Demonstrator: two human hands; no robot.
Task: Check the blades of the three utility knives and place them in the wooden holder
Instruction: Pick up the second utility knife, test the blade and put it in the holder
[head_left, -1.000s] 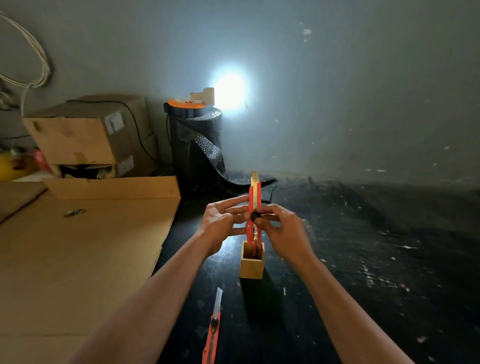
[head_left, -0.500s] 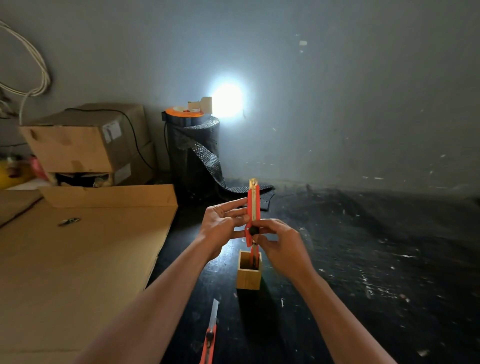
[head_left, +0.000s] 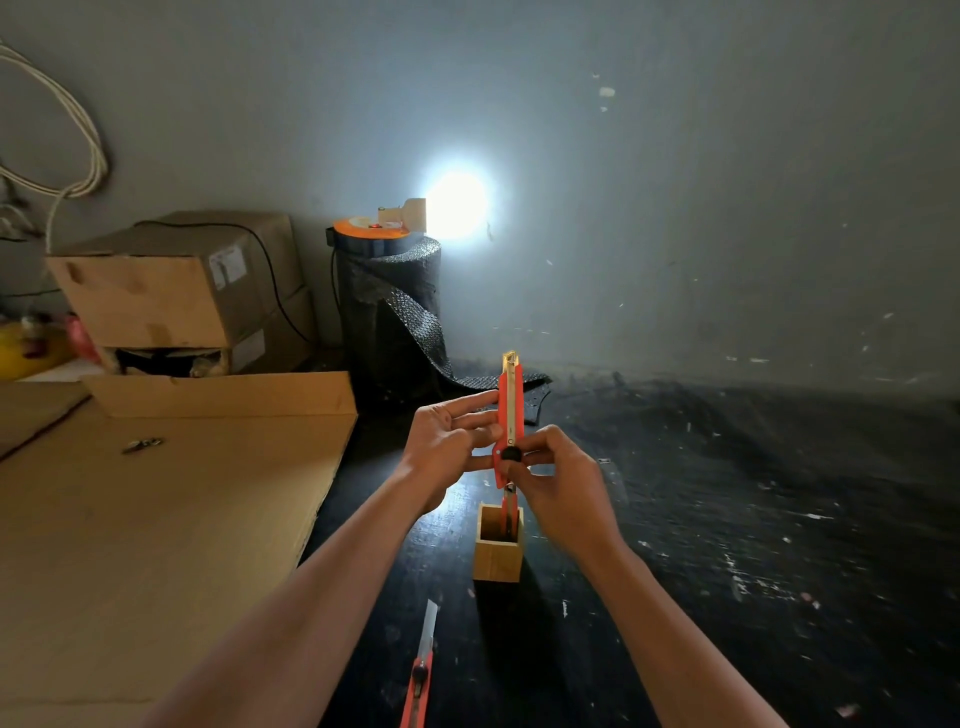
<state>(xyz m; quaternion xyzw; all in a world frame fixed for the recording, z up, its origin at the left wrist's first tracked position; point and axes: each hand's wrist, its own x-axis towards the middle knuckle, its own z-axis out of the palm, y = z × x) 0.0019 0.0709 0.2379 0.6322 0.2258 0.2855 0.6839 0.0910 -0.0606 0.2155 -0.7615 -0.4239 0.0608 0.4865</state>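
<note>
Both hands are pinched on 1 orange utility knife (head_left: 508, 410), held upright right above the wooden holder (head_left: 497, 556). The left hand (head_left: 447, 441) steadies the body with its fingertips, and the right hand (head_left: 558, 480) has thumb and finger on the black slider knob (head_left: 511, 454). No blade shows past the top end, so my guess is it's pulled in and about ready to drop.

Progress-wise: 1 knife already looks to be standing in the holder (it's dark in there, so not 100% sure), this one is mid-check, and a 3rd knife (head_left: 421, 670) lies on the surface close to the camera with its blade pushed out, untouched. So roughly 1 of 3 done.

The surface is a scuffed black mat (head_left: 727, 519), with flat cardboard sheets (head_left: 156, 519) on the left. Further back sit stacked cardboard boxes (head_left: 176, 286), a roll of black mesh material (head_left: 389, 301), and a bright lamp glare (head_left: 457, 205) on the grey wall.
</note>
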